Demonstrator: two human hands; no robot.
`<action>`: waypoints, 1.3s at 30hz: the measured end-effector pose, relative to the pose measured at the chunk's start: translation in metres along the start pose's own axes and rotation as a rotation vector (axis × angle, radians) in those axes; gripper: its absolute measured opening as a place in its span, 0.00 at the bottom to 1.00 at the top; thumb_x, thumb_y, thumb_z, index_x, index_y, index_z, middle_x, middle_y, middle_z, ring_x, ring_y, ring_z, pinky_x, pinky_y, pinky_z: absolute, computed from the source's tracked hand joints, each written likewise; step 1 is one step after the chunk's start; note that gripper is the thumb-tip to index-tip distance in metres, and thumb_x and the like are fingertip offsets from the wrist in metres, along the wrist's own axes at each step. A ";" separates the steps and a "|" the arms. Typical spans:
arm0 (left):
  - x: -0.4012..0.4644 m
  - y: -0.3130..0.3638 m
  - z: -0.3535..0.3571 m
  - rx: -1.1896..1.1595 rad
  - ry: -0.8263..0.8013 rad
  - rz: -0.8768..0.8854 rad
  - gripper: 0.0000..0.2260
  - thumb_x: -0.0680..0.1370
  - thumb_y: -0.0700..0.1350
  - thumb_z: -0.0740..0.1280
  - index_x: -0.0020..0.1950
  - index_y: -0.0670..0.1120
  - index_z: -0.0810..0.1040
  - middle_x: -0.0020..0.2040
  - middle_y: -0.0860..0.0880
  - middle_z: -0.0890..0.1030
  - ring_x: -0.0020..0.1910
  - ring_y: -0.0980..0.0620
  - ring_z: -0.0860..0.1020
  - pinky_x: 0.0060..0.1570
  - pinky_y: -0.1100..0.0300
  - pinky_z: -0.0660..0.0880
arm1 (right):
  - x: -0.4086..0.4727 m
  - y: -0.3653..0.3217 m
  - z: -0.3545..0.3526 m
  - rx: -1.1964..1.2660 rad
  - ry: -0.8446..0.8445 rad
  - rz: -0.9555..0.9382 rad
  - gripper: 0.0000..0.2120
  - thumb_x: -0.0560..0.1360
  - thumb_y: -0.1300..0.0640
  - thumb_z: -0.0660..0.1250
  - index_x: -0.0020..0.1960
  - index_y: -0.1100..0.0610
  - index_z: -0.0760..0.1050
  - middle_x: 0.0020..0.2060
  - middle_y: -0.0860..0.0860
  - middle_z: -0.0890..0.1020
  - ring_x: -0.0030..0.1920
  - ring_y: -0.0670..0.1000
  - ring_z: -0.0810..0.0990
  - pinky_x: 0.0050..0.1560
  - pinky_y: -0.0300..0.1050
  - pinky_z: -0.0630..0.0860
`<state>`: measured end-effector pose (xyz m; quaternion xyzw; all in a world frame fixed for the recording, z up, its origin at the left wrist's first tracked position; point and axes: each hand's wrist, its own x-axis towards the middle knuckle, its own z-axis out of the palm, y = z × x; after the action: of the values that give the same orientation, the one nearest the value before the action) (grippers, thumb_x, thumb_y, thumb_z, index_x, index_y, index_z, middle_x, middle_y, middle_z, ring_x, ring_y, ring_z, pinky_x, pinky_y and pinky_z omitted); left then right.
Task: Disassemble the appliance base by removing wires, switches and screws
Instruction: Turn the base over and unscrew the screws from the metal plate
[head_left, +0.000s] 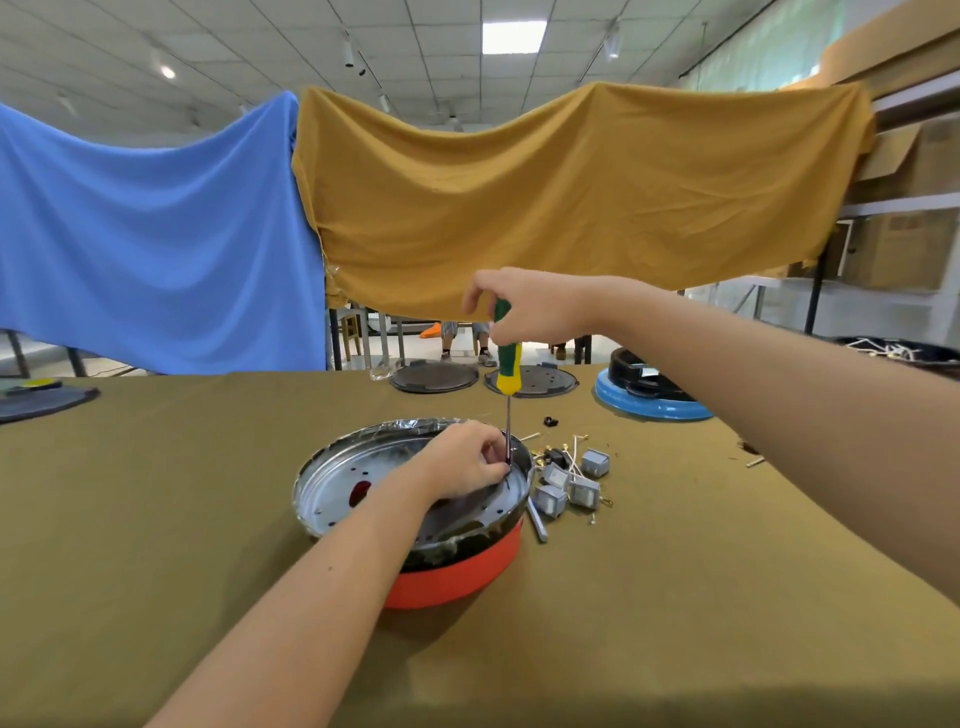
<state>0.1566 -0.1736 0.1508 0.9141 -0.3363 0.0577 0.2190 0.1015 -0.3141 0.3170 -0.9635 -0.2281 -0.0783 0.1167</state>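
Over the round metal base (363, 478), hands grip a plastic-handled screwdriver (506, 358).

The appliance base (415, 499) sits on the table (675, 597), in the middle. The small loose parts (571, 483) lie just to its right. Behind them, at the far edge, two round plates (485, 378) lie side by side, with another base (649, 397) to their right.

A ceiling panel (514, 36) is glowing at 12 o'clock, lighting everything brightly and evenly; wide-angle distortion is bowing the edges, and shadows are lying soft on the bench (156, 519).
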 end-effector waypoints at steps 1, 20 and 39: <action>0.000 -0.001 0.000 -0.003 0.006 -0.001 0.02 0.79 0.44 0.70 0.48 0.46 0.80 0.41 0.54 0.80 0.40 0.56 0.78 0.42 0.65 0.75 | -0.001 -0.001 -0.001 0.064 0.001 -0.002 0.18 0.76 0.65 0.63 0.65 0.54 0.70 0.57 0.61 0.77 0.45 0.55 0.75 0.45 0.53 0.74; 0.001 0.000 0.002 -0.059 0.005 -0.039 0.05 0.79 0.41 0.68 0.52 0.44 0.82 0.43 0.51 0.82 0.40 0.54 0.77 0.44 0.62 0.77 | 0.000 0.006 0.010 -0.170 0.094 0.034 0.14 0.80 0.45 0.64 0.56 0.56 0.71 0.42 0.49 0.75 0.36 0.47 0.72 0.34 0.43 0.66; 0.003 -0.002 0.003 0.019 0.029 -0.045 0.04 0.83 0.45 0.63 0.50 0.46 0.71 0.41 0.52 0.76 0.37 0.54 0.72 0.37 0.62 0.69 | -0.009 0.007 0.002 0.101 0.199 -0.007 0.12 0.76 0.62 0.67 0.59 0.55 0.72 0.55 0.59 0.77 0.46 0.56 0.76 0.50 0.56 0.77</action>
<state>0.1597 -0.1755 0.1479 0.9225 -0.3119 0.0694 0.2165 0.0972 -0.3238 0.3124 -0.9431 -0.2222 -0.1621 0.1867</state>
